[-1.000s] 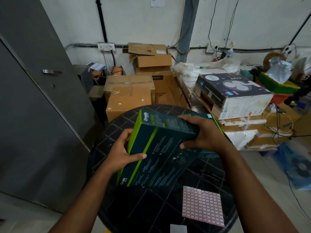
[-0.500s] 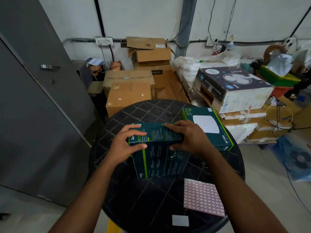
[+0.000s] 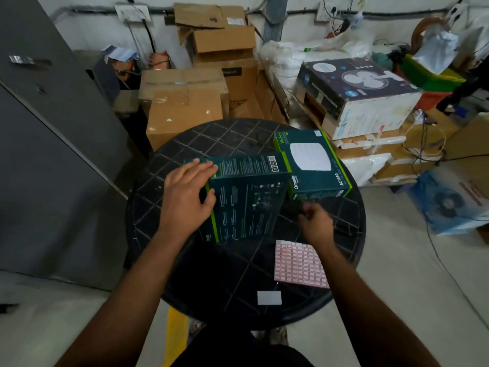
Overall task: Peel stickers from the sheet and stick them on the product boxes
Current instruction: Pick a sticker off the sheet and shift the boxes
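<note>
Round black table (image 3: 238,263) with a moulded grid top, on a pale floor (image 3: 412,300). Left of the table: grey metal cabinet (image 3: 53,144). Behind the table: stacked cardboard cartons (image 3: 185,107) against a white wall (image 3: 87,27). Right of the table: fan box (image 3: 357,94).

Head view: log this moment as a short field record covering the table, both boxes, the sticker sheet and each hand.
table: round black table
near box: dark green product box, printed side up, lying flat
far box: second green box, right of and behind the first
sticker sheet: pink grid sheet, flat, near right edge
left hand: fingers resting on the near box's left end
right hand: above the table near the sheet, blurred, touching no box
</note>
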Action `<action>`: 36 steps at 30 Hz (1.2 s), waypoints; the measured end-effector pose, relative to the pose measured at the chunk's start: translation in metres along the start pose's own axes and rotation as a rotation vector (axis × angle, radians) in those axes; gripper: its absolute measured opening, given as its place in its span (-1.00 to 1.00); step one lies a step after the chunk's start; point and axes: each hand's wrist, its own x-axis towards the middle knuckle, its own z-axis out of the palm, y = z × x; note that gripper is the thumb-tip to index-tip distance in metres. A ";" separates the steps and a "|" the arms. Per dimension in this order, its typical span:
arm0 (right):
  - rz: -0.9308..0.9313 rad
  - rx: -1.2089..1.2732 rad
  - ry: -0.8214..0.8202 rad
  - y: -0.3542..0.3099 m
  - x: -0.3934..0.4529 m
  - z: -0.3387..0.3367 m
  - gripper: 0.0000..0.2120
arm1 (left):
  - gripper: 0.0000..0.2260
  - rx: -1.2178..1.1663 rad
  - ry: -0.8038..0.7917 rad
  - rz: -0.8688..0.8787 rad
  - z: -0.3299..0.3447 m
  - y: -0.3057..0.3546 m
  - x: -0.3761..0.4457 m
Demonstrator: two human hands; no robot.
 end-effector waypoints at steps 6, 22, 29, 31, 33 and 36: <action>-0.098 -0.554 -0.516 0.079 -0.007 0.027 -0.14 | -0.18 0.282 -0.131 -0.003 0.010 0.010 -0.019; -0.150 -0.826 -0.569 0.090 0.009 0.034 -0.11 | -0.21 0.446 -0.265 -0.062 0.000 0.038 -0.006; -0.114 -0.696 -0.588 0.081 0.006 0.018 -0.44 | -0.23 0.257 -0.305 0.132 0.004 0.043 -0.002; -0.128 -0.660 -0.661 0.058 0.005 0.005 -0.51 | -0.25 0.223 -0.315 0.137 0.004 0.040 0.004; -0.235 -0.661 -0.722 0.026 0.004 -0.011 -0.58 | -0.28 0.187 -0.350 0.115 0.000 0.040 0.014; -0.364 -0.606 -0.751 -0.042 -0.005 -0.045 -0.65 | -0.37 0.036 -0.431 0.037 -0.012 0.044 0.035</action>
